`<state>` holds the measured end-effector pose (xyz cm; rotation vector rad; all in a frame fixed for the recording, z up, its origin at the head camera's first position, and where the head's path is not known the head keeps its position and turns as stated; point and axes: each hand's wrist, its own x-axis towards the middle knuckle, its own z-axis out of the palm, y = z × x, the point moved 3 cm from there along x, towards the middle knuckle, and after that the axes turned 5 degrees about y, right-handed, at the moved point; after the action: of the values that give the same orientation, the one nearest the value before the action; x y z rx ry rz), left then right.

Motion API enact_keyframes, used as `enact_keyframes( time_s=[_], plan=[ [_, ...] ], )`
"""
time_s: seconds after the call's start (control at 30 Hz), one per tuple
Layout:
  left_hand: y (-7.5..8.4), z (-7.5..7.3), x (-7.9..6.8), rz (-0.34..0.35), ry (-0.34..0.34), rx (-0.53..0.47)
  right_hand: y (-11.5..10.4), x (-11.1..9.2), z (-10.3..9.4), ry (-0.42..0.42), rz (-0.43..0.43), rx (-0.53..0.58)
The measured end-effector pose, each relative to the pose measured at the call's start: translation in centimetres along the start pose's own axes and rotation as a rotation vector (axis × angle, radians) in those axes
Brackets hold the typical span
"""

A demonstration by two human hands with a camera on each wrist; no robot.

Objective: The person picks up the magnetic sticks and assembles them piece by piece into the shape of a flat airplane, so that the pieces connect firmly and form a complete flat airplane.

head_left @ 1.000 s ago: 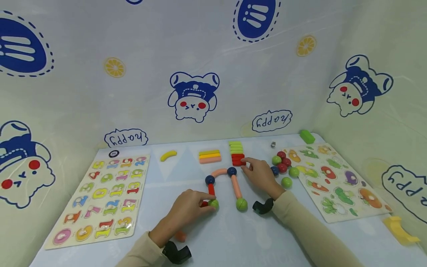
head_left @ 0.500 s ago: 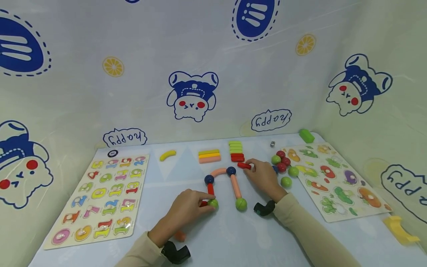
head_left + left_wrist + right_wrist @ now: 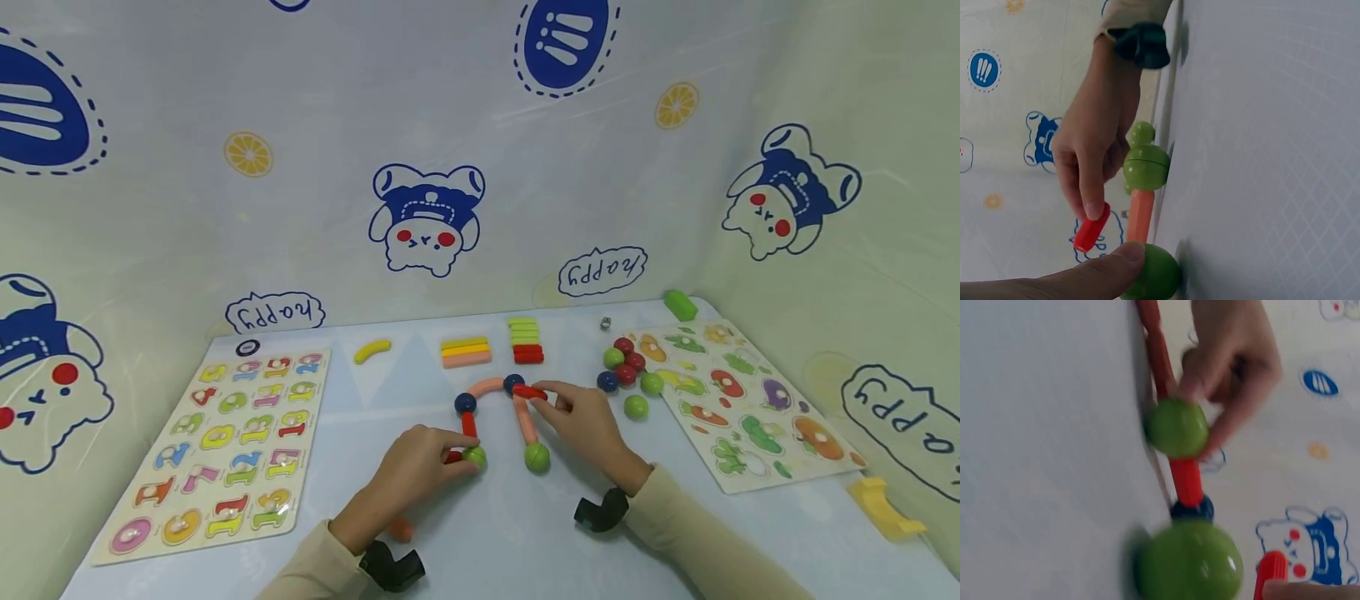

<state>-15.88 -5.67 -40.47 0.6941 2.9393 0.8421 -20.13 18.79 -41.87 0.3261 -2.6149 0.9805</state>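
Thumb and fingers of my left hand (image 3: 416,467) grip a green ball (image 3: 477,457) at the near left end of a ball-and-rod chain. From that ball a red rod (image 3: 468,424) runs to a blue ball (image 3: 465,403). A curved pink rod (image 3: 486,386) links it to another blue ball (image 3: 512,382); a straight pink rod (image 3: 527,423) leads down to a second green ball (image 3: 537,457). My right hand (image 3: 588,425) pinches a loose red rod (image 3: 1091,231), raised above the table in the left wrist view. Another red rod (image 3: 452,457) shows partly behind the left fingers.
A number puzzle board (image 3: 225,450) lies left, a vegetable puzzle board (image 3: 750,408) right. Red, green and blue balls (image 3: 626,373) cluster beside it. Behind the chain lie stacked rods (image 3: 465,352), green and red rods (image 3: 526,340) and a yellow curved piece (image 3: 372,351). An orange piece (image 3: 401,529) is near the left wrist.
My right hand has taken a red rod from the stack of green and red rods and brought it toward me, over the right side of the chain. My left hand keeps its grip.
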Motion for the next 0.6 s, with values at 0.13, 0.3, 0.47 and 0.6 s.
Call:
enact_keyframes(
  time_s=[0.13, 0.3, 0.47, 0.6],
  plan=[
    [0.0, 0.0, 0.0, 0.001, 0.0, 0.001, -1.6, -2.2, 0.2, -0.117, -0.096, 0.094],
    [0.0, 0.0, 0.0, -0.003, 0.005, 0.013, -2.0, -4.1, 0.4, -0.219, -0.183, 0.128],
    [0.0, 0.2, -0.1, -0.006, 0.005, 0.02, -2.0, -4.8, 0.5, -0.269, -0.219, 0.138],
    [0.1, 0.1, -0.1, 0.0, 0.015, 0.02, -2.3, -4.8, 0.7, -0.27, -0.24, 0.073]
  ],
)
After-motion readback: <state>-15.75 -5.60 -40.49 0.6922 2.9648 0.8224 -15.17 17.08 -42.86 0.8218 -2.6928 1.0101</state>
